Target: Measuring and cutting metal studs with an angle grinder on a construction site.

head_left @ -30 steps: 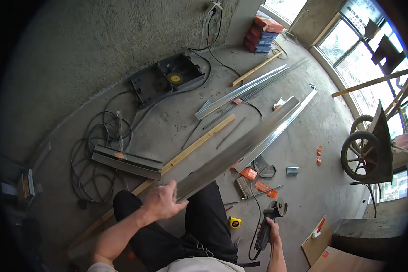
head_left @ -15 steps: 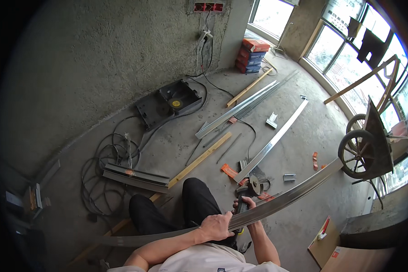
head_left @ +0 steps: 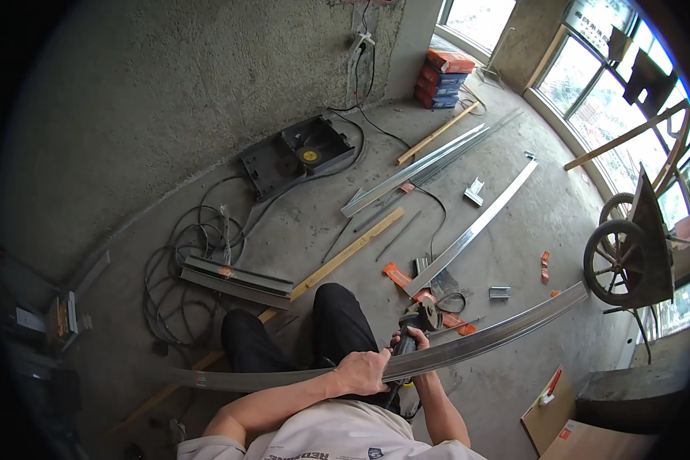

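Rough, bare grey plaster wall [head_left: 207,92], upper left. Dusty grey concrete floor [head_left: 529,230], stained. Tall dark-framed glass window [head_left: 567,73], right; smaller bright window [head_left: 479,21], top; brownish-grey concrete pillar [head_left: 535,38] between. Daylight right, left side dim.

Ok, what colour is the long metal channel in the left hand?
Silvery grey: the long metal channel, best in the head view.
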Demonstrator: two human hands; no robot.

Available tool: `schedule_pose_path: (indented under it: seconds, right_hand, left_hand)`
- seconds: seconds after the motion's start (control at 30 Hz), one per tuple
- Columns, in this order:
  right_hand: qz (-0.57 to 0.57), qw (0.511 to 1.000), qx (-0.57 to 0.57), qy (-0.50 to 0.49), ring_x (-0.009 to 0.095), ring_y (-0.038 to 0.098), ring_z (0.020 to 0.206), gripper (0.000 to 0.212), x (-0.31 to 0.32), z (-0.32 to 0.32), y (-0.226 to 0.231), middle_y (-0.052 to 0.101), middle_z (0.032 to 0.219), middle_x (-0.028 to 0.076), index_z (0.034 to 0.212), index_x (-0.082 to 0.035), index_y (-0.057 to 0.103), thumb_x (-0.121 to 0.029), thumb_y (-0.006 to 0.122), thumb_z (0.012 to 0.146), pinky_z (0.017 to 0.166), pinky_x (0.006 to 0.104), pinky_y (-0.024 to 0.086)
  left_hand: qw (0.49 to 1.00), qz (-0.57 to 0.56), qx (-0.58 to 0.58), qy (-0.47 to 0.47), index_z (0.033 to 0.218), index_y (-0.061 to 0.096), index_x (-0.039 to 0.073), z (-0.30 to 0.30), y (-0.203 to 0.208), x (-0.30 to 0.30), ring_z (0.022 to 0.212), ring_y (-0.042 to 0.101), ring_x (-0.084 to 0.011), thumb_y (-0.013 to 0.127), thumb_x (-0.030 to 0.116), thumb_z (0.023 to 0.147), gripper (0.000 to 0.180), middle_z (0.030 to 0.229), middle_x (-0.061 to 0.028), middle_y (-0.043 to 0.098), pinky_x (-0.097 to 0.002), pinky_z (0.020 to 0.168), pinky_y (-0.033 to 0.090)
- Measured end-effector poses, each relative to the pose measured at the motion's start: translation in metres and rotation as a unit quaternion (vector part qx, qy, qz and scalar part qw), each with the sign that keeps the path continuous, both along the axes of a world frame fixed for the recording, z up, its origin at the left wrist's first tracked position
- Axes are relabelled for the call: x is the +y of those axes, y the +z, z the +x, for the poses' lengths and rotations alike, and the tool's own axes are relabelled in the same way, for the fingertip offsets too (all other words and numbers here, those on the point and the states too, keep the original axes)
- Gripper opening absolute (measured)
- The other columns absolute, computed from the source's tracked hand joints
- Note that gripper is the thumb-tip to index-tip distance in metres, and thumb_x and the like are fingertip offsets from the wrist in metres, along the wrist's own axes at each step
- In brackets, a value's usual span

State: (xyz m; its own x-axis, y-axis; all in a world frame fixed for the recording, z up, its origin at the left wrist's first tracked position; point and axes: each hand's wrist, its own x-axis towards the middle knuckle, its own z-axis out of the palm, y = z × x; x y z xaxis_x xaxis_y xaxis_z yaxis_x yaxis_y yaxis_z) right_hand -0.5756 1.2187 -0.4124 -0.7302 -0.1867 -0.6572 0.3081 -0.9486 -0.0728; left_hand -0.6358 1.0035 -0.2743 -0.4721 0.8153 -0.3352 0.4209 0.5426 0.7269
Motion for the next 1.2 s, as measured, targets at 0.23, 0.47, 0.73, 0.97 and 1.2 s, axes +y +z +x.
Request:
schedule_pose_path:
  seconds: [0.23,0.47,0.73,0.97,1.2]
  right_hand:
    - [0.049,0.998,-0.028,0.031,0.029,0.072,0.075,0.028,0.004,0.002,0.003,0.072,0.085,0.007,0.099,-0.007,0.066,-0.034,0.067,0.094,0.075,0.0461,0.062]
    - [0.153,0.983,-0.068,0.069,0.029,0.072,0.073,0.030,0.031,0.021,-0.005,0.072,0.086,0.008,0.100,-0.006,0.067,-0.036,0.066,0.094,0.072,0.0454,0.062]
    - [0.389,0.888,-0.233,0.081,0.024,0.069,0.067,0.022,0.101,0.118,0.012,0.068,0.084,0.011,0.096,-0.002,0.062,-0.022,0.069,0.091,0.066,0.0408,0.061]
    - [0.698,0.690,-0.160,0.108,0.027,0.071,0.074,0.035,0.092,0.148,0.056,0.070,0.084,0.014,0.107,0.000,0.052,-0.012,0.075,0.083,0.067,0.0413,0.059]
    - [0.818,0.525,-0.110,0.204,0.050,0.071,0.086,0.051,0.047,0.082,0.083,0.070,0.088,0.031,0.112,0.004,0.043,-0.018,0.078,0.082,0.077,0.0514,0.055]
  left_hand:
    - [1.000,0.000,-0.017,-0.011,0.107,0.061,0.000,0.008,-0.006,0.006,0.091,0.074,-0.0414,0.077,0.030,0.078,0.044,0.094,-0.0242,0.075,-0.0488,0.083,0.059]
    - [0.998,0.039,0.050,0.031,0.096,0.061,0.001,-0.007,-0.009,0.008,0.090,0.074,-0.0395,0.085,0.037,0.077,0.047,0.090,-0.0210,0.074,-0.0474,0.078,0.060]
    - [0.992,-0.028,0.105,0.067,0.098,0.061,0.001,-0.057,-0.058,0.002,0.090,0.075,-0.0402,0.088,0.045,0.076,0.056,0.090,-0.0224,0.074,-0.0477,0.079,0.061]
    - [0.984,-0.111,0.097,0.099,0.103,0.063,0.001,-0.082,-0.098,0.010,0.090,0.075,-0.0409,0.086,0.046,0.077,0.057,0.091,-0.0237,0.075,-0.0489,0.081,0.061]
    - [0.977,-0.115,0.130,0.123,0.100,0.064,0.003,-0.082,-0.099,0.015,0.091,0.076,-0.0381,0.084,0.042,0.078,0.049,0.094,-0.0195,0.077,-0.0467,0.080,0.062]
